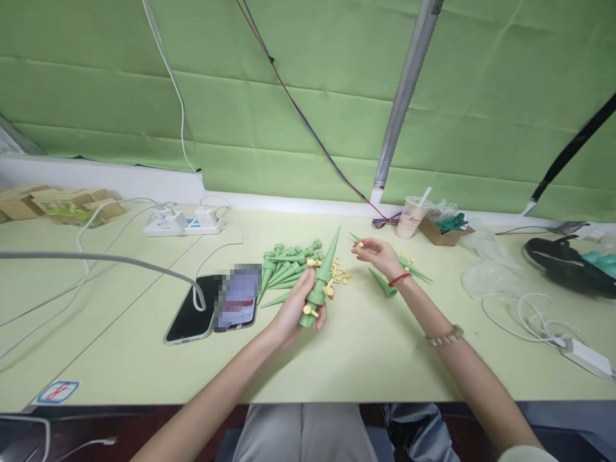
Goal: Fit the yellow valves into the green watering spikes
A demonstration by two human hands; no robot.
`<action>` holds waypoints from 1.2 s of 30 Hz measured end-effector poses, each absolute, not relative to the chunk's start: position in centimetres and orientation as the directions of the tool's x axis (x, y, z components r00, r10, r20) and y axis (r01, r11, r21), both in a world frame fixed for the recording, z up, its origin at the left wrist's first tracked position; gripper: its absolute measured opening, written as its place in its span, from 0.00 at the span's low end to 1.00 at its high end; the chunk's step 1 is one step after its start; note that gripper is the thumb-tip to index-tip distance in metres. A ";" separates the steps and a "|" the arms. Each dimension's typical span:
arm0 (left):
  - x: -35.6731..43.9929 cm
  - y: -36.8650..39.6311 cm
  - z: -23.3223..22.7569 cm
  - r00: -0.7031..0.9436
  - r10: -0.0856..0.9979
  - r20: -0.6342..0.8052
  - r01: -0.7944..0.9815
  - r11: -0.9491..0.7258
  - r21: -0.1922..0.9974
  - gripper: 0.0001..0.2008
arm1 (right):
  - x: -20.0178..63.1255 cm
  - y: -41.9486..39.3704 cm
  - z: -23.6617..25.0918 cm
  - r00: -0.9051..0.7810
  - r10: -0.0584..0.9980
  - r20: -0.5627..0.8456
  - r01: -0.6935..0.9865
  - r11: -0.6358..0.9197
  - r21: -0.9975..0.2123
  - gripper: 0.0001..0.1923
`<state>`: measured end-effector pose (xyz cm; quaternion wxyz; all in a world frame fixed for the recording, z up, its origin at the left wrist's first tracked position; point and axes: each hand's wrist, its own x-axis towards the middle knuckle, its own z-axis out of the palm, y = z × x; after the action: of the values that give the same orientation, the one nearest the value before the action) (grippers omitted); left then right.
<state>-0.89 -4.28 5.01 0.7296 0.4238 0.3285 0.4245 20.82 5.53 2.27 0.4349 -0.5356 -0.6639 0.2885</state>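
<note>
My left hand (294,301) is closed around green plant watering spikes (329,256), bunched together with a tip pointing up and several yellow valves sticking out at the sides. How many it holds I cannot tell. To the right, my right hand (378,255) is raised over the table with its fingertips pinched on a small yellow valve (360,245). Behind the left hand lies a heap of green watering spikes (289,266), and beside it are scattered loose yellow valves (341,273). A green cone (384,283) rests under my right wrist, partly hidden, with more spikes (414,268) beyond.
Two phones (192,311) lie on the left, near a power strip (185,222) and cables. Cardboard boxes (62,204) stand far left. At the back right are a drink cup (412,218), a small carton (440,232), plastic bags (491,256), a black shoe-like item (563,266) and a white adapter (584,356).
</note>
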 end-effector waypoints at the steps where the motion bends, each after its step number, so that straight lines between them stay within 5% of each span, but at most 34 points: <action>1: -0.9 -4.4 5.0 0.403 0.906 -0.132 -0.308 0.270 0.912 0.22 | 21.1 4.3 2.9 -0.020 0.964 0.265 0.324 0.257 -0.911 0.18; 6: -1.6 -4.0 4.9 0.336 0.923 -0.189 0.007 0.199 0.980 0.36 | 22.2 -0.6 5.4 0.162 0.942 0.294 0.175 0.266 -0.948 0.22; 12: -1.7 -0.3 4.6 0.327 0.941 0.085 0.382 -0.214 0.899 0.28 | 22.7 -1.5 5.7 0.070 0.919 0.388 0.211 0.367 -0.906 0.20; 17: -2.0 0.9 6.2 0.390 0.898 0.205 0.471 -0.386 0.793 0.20 | 22.9 -1.5 5.4 -0.002 0.902 0.432 0.263 0.417 -0.870 0.16; 24: -2.1 1.1 7.2 0.284 0.944 0.170 0.334 -0.263 0.905 0.20 | 21.8 -1.0 4.9 -0.105 0.867 0.488 0.410 0.485 -0.773 0.10; 28: -1.7 1.9 6.2 0.305 0.951 0.045 0.105 -0.081 0.991 0.24 | 21.2 -0.7 4.2 -0.138 0.832 0.538 0.639 0.490 -0.593 0.13; 32: -0.7 2.3 5.1 0.331 0.940 -0.089 -0.137 0.142 0.980 0.24 | 20.5 -0.9 3.7 -0.361 0.822 0.441 0.711 0.549 -0.439 0.14; 36: 1.4 2.7 4.2 0.259 0.963 -0.070 -0.230 0.132 0.964 0.16 | 19.9 -1.0 2.2 -0.377 0.822 0.426 0.735 0.546 -0.402 0.18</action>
<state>1.36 2.72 4.15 0.6417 0.4667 0.3929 0.4648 19.90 -0.97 2.24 0.2995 -0.4710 -0.8265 0.0728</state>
